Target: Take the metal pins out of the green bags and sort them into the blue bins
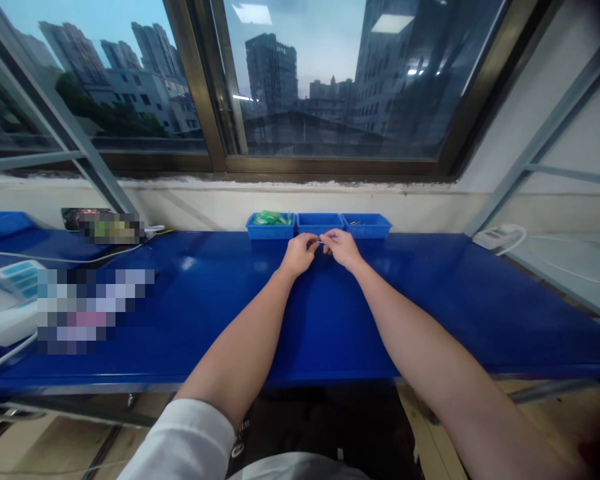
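Both arms reach forward over the blue table [325, 327]. My left hand [300, 255] has its fingers pinched near the front of the blue bins. Facing it, my right hand [341, 249] is pinched too, its fingertips almost meeting the left ones. A tiny pale thing [321, 241] shows between the fingertips, too small to name. Just beyond the hands stand three blue bins in a row: the left bin [273, 233] holds green pieces, the middle bin [321, 220] shows nothing inside, and the right bin [367, 231] has small metallic bits.
A white device with blue-green keys [17, 287] sits at the left, beside a blurred patch. Behind it are a phone-like object [75, 217] and cables. A white power strip [495, 237] lies at the right rear. Grey metal posts rise on both sides.
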A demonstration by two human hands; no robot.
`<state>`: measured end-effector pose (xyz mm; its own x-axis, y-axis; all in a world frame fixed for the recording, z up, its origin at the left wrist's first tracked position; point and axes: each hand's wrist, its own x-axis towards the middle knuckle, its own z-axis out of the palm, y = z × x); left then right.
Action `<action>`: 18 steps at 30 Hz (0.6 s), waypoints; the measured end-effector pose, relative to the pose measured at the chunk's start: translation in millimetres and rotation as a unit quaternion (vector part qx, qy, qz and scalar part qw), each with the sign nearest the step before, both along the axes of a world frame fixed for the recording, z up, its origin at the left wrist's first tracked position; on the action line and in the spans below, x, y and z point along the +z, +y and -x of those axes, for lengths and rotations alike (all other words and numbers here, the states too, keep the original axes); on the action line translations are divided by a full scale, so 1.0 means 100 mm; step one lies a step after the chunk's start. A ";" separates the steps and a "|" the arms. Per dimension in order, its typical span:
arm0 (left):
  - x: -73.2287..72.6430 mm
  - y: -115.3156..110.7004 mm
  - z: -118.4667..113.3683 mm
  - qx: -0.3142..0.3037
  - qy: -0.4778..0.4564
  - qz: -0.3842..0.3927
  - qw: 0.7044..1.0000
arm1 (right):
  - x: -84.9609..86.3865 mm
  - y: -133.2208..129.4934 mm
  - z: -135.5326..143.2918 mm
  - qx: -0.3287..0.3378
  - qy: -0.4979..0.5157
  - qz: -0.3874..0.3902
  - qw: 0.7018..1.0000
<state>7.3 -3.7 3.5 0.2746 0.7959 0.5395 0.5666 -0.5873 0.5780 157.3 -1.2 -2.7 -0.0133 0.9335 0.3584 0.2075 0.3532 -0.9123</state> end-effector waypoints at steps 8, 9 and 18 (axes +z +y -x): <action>0.03 0.00 0.02 0.038 0.039 0.010 0.998 | 0.03 0.00 -0.02 -0.007 0.038 0.001 0.999; 0.03 0.00 0.02 0.043 0.044 0.011 0.998 | 0.03 0.00 -0.03 -0.003 0.046 0.004 0.999; 0.04 -0.03 0.02 0.071 0.030 0.027 0.997 | 0.05 -0.01 -0.08 -0.040 0.068 -0.004 0.997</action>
